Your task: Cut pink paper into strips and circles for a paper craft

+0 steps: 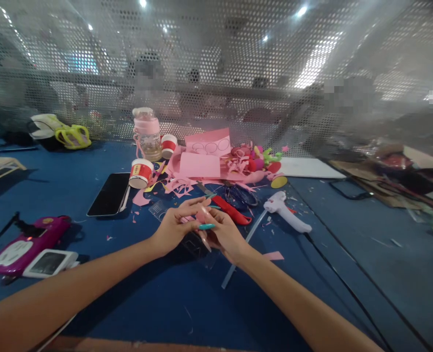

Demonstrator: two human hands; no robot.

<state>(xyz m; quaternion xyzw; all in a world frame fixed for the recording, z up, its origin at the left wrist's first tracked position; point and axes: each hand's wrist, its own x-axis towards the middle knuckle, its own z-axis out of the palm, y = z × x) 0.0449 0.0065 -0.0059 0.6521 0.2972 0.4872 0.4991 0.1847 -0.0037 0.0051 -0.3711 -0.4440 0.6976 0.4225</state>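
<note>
My left hand (173,230) and my right hand (227,235) meet over the middle of the table, fingers bent together around a small pink piece (203,215). Its surface is glossy and rounded, but the fingers cover much of it and I cannot tell its kind. Long teal nails show at the fingertips. A dark box-like thing (193,244) lies right below the hands. Just beyond them are a red-handled tool (234,211) and dark blue scissors (240,194). A white glue gun (288,212) lies to the right, a clear glue stick (251,233) beside it.
Pink paper sheets (199,165) and scraps pile up at the back. Left of them stand a pink-lidded bottle (146,134) and red-white paper cups (141,173). A phone (108,194), a purple power strip (29,244) and a white charger (50,263) lie on the left. A cable (341,278) crosses the right.
</note>
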